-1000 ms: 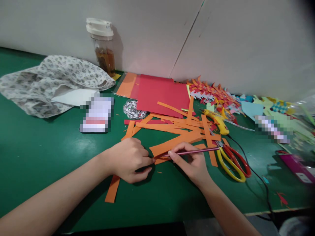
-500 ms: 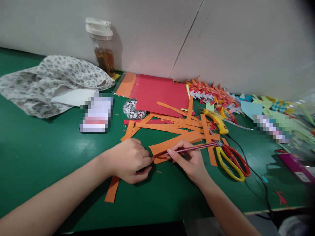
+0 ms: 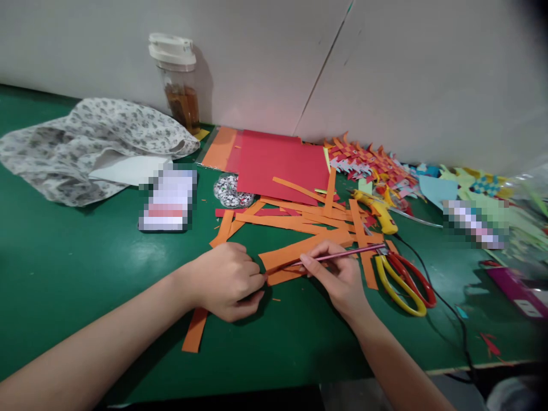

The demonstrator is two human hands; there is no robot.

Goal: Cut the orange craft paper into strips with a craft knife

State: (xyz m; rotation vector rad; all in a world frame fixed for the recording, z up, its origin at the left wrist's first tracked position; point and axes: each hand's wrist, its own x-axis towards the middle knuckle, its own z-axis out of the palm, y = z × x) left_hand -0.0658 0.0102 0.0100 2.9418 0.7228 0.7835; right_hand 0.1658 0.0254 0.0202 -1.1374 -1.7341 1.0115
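My left hand point(image 3: 225, 279) is curled closed on the green table point(image 3: 85, 268), pinching the near end of an orange paper strip point(image 3: 295, 252). My right hand point(image 3: 338, 277) is closed on a thin pink pencil point(image 3: 346, 253), whose tip rests on that strip close to my left fingers. More orange strips point(image 3: 299, 220) lie crisscrossed just behind, and one orange strip point(image 3: 195, 330) pokes out from under my left wrist.
Yellow-and-red scissors point(image 3: 405, 282) lie right of my right hand, beside a yellow glue gun point(image 3: 379, 211) with a black cord. Red paper sheets point(image 3: 280, 162), a dish of googly eyes point(image 3: 231, 191), a jar point(image 3: 180, 80), a floral cloth point(image 3: 89, 142) and woven paper pieces point(image 3: 370, 160) stand behind.
My right hand has shifted slightly right and away along the strip, and the pencil has tilted up a little. My left hand stays put.
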